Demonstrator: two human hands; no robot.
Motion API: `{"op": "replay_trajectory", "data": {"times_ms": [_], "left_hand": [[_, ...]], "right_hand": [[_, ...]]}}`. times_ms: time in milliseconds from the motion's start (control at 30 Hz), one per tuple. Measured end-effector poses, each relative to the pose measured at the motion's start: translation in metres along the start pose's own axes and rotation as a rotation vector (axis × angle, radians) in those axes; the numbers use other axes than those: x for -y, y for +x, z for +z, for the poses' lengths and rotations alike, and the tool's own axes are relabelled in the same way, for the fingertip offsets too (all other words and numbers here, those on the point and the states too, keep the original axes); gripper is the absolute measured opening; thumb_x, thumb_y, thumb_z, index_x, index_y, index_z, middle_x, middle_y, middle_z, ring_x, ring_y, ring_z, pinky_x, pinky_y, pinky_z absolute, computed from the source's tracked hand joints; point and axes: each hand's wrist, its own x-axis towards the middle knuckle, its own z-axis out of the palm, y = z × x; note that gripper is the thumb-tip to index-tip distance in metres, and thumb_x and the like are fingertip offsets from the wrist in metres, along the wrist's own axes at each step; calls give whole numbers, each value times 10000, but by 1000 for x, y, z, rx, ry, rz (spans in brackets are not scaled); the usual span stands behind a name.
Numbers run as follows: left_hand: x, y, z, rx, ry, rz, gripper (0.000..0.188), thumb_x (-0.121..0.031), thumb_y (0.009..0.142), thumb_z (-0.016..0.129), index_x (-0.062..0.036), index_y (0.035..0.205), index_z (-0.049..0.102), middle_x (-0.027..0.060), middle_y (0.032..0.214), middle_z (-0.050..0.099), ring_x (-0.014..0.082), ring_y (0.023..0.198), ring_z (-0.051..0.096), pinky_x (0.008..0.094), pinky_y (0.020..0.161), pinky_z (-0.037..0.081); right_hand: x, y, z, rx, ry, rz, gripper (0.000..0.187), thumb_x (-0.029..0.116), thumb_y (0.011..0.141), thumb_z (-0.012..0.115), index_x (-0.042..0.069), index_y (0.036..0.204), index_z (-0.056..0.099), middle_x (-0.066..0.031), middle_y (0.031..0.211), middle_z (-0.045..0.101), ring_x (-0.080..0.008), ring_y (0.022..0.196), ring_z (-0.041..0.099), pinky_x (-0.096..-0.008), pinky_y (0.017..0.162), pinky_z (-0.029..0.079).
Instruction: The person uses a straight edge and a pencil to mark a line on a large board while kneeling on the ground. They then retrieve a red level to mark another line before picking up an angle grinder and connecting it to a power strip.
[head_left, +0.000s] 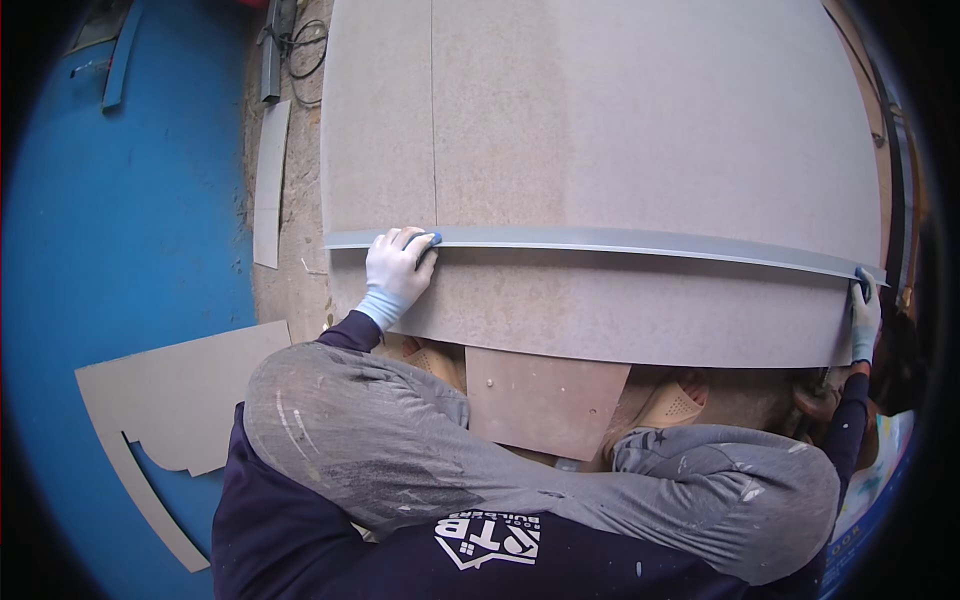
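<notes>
A long, thin grey metal profile (600, 240) lies crosswise over a large flat grey board (700, 120). My left hand (398, 268), in a white glove with blue at the fingertips, closes over the profile near its left end. At the far right end my gloved right hand (865, 312) grips the profile at the board's edge, its fingers partly hidden. A thin dark line runs along the board away from me, meeting the profile just right of my left hand. The board's near strip shows between the profile and my knees.
A brownish flat offcut (545, 400) lies between my feet. Left, a cut grey sheet (200, 375) rests on a blue surface (130, 240). A narrow pale strip (269, 185), a metal tube (272, 60) and a dark cable (308, 50) lie beside the board.
</notes>
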Motion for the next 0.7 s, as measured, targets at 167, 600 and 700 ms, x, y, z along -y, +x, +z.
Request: {"op": "replay_trajectory", "data": {"times_ms": [167,600,700], "left_hand": [[1,0,1,-7,-5,8,255,-174,807,804,-109,1050,765,52,1083,718,281,998,674,425,868,522],[-2,5,-4,28,-25,9,211,-176,820,780,-102,1017,760,68,1064,719,296,987,678,415,854,528],[-2,7,-3,59,-8,29,222,-171,826,773,-84,1029,750,84,1070,720,305,993,685,416,862,540]], "right_hand": [[-4,1,-1,-3,1,-22,404,122,1058,594,-25,1435,599,-101,1422,653,-182,1342,572,-310,1178,391],[-8,2,2,-23,38,-13,389,139,1066,611,-10,1425,613,-84,1402,667,-168,1329,578,-302,1172,394],[-3,0,1,-33,11,-6,385,137,1064,610,-5,1422,615,-87,1392,672,-168,1320,584,-303,1165,400]]}}
